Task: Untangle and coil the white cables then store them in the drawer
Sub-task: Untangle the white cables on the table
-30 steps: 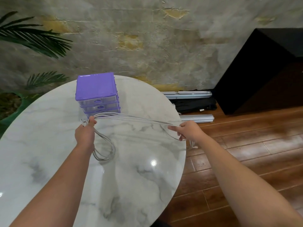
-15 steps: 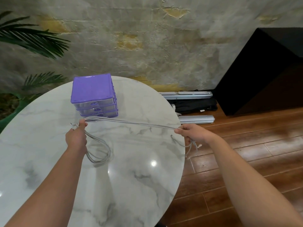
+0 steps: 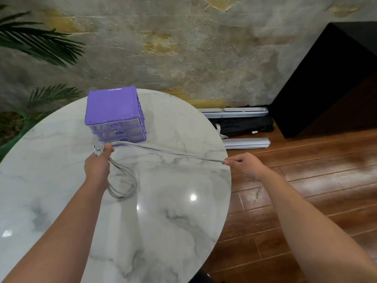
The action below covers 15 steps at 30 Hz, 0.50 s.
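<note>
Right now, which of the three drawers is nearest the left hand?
The bottom drawer of the purple drawer unit. It sits directly behind the left hand gripping the white cables; the other two are stacked above it. All are closed.

Your left hand point(image 3: 97, 168) and right hand point(image 3: 247, 165) are bare, with no gloves, rings or watch showing. Both your forearms are uncovered up to the frame's edge; no sleeve shows.

No text, label, brand, number or sign can be read anywhere.
</note>
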Each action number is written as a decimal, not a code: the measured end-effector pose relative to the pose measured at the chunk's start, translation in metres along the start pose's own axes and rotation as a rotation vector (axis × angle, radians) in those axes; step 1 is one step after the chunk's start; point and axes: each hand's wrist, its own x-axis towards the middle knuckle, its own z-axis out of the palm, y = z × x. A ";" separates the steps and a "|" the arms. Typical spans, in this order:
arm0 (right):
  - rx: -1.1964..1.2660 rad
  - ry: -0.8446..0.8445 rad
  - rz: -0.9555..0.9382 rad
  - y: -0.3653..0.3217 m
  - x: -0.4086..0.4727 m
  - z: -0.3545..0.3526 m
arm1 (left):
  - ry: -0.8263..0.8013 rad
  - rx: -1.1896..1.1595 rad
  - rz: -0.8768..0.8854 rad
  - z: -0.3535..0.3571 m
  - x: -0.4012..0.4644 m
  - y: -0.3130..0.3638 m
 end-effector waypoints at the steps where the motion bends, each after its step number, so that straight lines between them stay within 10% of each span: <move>1: -0.029 0.018 0.011 0.004 0.003 0.000 | 0.003 0.040 0.022 0.002 -0.002 0.001; 15: -0.437 0.312 0.218 0.052 0.019 0.012 | -0.190 0.317 0.222 0.044 -0.046 0.008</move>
